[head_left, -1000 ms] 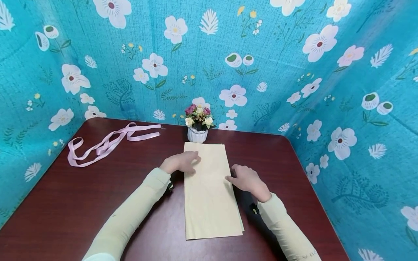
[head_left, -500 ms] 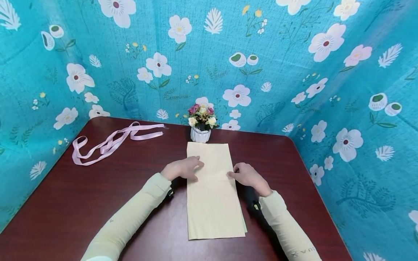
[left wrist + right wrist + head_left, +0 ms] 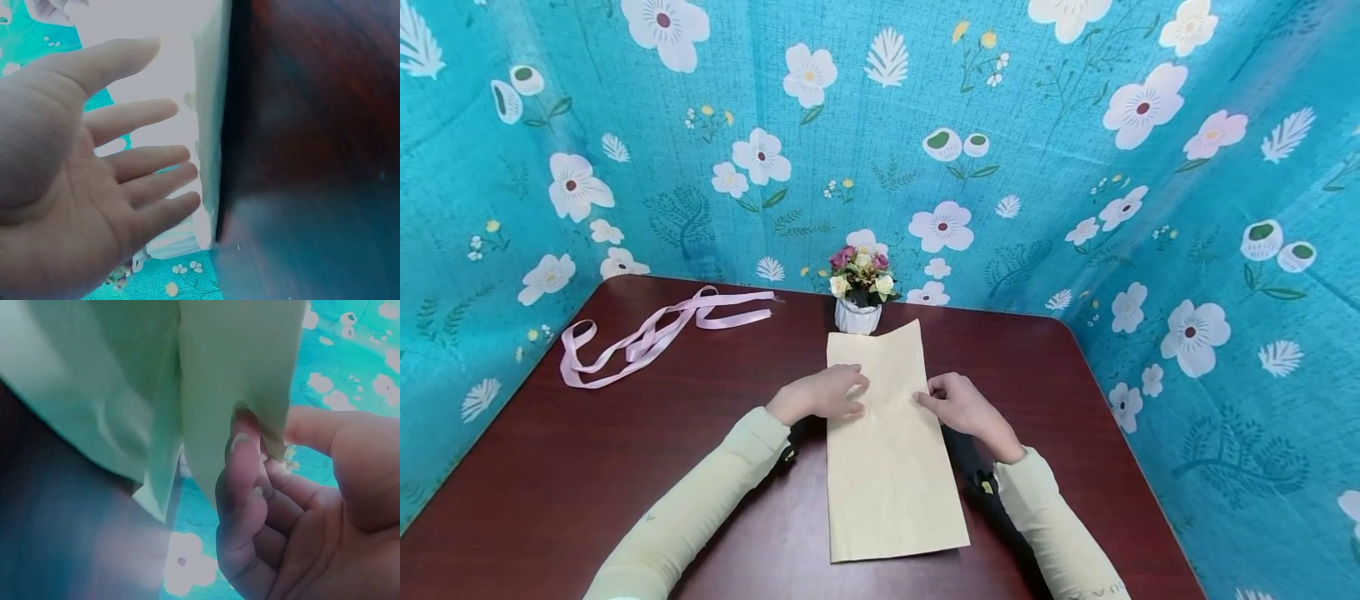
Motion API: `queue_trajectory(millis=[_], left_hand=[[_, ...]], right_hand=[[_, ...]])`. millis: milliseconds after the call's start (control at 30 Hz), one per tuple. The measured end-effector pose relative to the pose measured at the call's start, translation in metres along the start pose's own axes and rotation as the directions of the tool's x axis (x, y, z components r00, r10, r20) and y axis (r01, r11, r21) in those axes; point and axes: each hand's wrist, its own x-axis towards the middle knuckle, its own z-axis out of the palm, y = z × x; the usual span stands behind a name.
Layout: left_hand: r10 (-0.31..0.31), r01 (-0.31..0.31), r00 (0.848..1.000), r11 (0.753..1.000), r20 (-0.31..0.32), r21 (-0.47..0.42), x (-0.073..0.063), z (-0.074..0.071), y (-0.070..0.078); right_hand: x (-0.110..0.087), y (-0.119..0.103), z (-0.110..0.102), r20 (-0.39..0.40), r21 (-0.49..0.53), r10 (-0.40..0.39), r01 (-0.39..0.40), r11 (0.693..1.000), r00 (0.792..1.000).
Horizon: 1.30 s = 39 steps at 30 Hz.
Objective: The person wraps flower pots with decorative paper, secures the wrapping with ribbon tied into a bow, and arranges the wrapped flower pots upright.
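Note:
A long cream paper bag [image 3: 891, 475], flat and folded, lies lengthwise on the dark red table, its far right corner raised. My right hand [image 3: 961, 407] pinches the right edge, thumb on one face and curled fingers beneath, as the right wrist view shows around the lifted paper [image 3: 250, 356]. On the left edge rests my left hand [image 3: 827, 393]; in the left wrist view its fingers [image 3: 150, 169] are spread and nearly straight, with the tips at the paper.
Behind the bag stands a white pot of artificial flowers [image 3: 859, 292]. A loose pink ribbon [image 3: 643, 342] lies at the back left of the table [image 3: 587, 458]. Blue floral cloth [image 3: 880, 150] hangs around the back and sides.
My right hand has taken hold of the right edge and lifted it, so the far right corner now rises. My left hand stays near the left edge.

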Motion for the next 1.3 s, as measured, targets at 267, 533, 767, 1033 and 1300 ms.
queue_trajectory(millis=[267,533,767,1033,1300], left_hand=[[-0.146,0.095,0.96,0.972,-0.239,-0.215,-0.003,-0.013,0.027],[-0.307,0.115,0.878,0.88,-0.367,-0.461,-0.014,-0.027,0.049],[-0.404,0.147,0.823,0.83,-0.399,-0.538,-0.027,-0.032,0.048],[-0.312,0.097,0.826,0.899,-0.47,-0.427,-0.046,-0.036,0.033],[-0.306,0.094,0.822,0.904,-0.48,-0.416,-0.062,-0.042,0.014]], right_hand=[[-0.006,-0.03,-0.001,-0.085,-0.051,-0.102,0.097,0.994,0.991],[-0.004,-0.065,0.01,-0.1,-0.074,-0.276,0.27,0.96,0.956],[0.0,-0.083,0.028,-0.012,-0.005,-0.399,0.399,0.917,0.917],[-0.004,-0.083,0.038,0.132,-0.032,-0.483,0.49,0.871,0.866],[0.0,-0.075,0.034,0.287,-0.151,-0.379,0.432,0.889,0.88]])
